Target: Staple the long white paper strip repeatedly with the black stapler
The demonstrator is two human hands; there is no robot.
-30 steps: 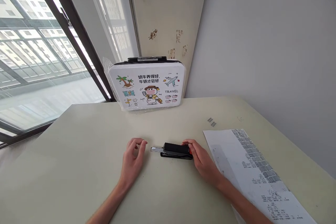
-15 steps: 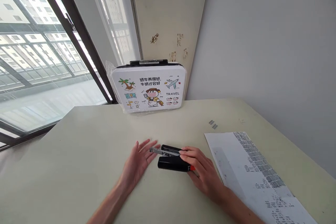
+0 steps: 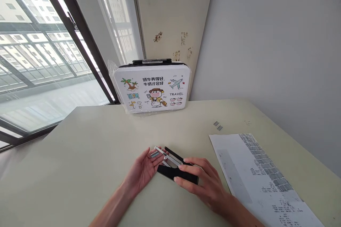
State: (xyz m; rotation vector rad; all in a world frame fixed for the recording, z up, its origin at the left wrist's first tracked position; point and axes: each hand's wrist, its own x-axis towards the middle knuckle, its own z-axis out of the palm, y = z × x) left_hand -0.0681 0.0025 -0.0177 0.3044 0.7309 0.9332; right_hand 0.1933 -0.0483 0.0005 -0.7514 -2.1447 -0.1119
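Observation:
A black stapler (image 3: 177,174) is spread apart above the table, its metal magazine (image 3: 170,159) swung out between the two black parts. My right hand (image 3: 206,181) grips its rear end, fingers wrapped over it. My left hand (image 3: 144,170) lies palm up under the stapler's front, fingers stretched out. A small strip of staples (image 3: 154,154) rests on the left fingers, just beside the magazine's tip.
Two short staple strips (image 3: 217,126) lie on the table (image 3: 93,156) beyond a printed sheet (image 3: 234,170) at the right. A white travel-print case (image 3: 154,88) stands at the back, near the window (image 3: 48,53).
The stapler has tilted and turned in my right hand. A staple strip now shows on my left fingers, and that hand has moved slightly under the stapler.

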